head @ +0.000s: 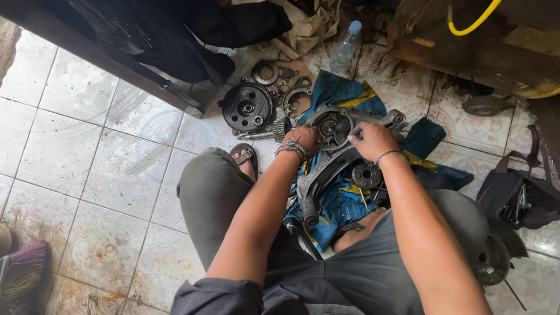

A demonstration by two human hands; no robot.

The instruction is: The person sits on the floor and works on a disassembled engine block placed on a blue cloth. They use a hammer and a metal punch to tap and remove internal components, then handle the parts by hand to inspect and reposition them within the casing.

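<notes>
A grey metal engine casing (326, 166) lies on a blue and yellow cloth (341, 93) on the tiled floor between my knees. My left hand (303, 139) grips the left side of its round opening (331, 128). My right hand (372, 140) rests on the right side of that opening, fingers curled at its rim; whether they pinch a small part I cannot tell. A small dark gear (366, 174) sits on the cloth just below my right wrist.
A black round clutch part (248, 108), metal rings (265, 73) and a toothed piece (282, 128) lie left of the casing. A plastic bottle (345, 46) stands behind. A black bag (519, 195) and a round cover (490, 256) sit at right. A yellow hose (472, 23) hangs above.
</notes>
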